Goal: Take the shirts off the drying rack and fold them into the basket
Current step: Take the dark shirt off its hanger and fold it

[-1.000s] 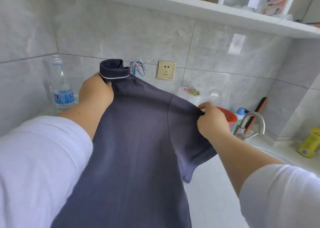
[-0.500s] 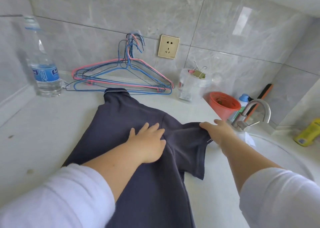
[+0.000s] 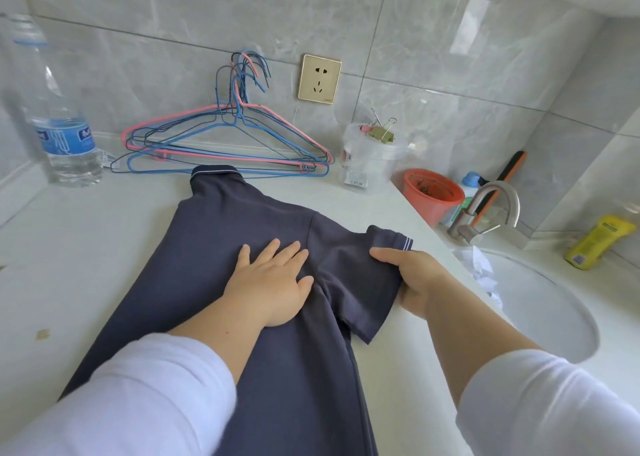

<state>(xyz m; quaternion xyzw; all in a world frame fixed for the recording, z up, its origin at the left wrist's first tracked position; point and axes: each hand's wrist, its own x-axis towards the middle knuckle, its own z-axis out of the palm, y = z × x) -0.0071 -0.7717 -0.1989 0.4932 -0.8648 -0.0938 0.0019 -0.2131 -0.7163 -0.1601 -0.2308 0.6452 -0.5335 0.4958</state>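
**Sleeve fold setup: shirt pinned flat, right sleeve gripped**

Navy shirt (image 3: 221,265) lies flat on the white bench (image 3: 69,255), already off its hanger. Long axis runs from the collar, beyond the left hand's fingertips, back toward the person; the hem drops out of view at the bottom edge. Collar points at the wall, just short of the wire hangers (image 3: 225,144).

Left hand (image 3: 273,282) lies palm down on the chest area, fingers straight and spread, gripping nothing. Likely an anchor so the body doesn't slide while the sleeve is worked.

Right hand (image 3: 412,282), just right of the left one, is clamped on the sleeve (image 3: 360,282): thumb on top, fingers tucked under the cloth. The striped cuff sticks out past its thumb toward the sink (image 3: 554,317). Grip suits folding the sleeve inward across the body.

Basket and drying rack not in view.
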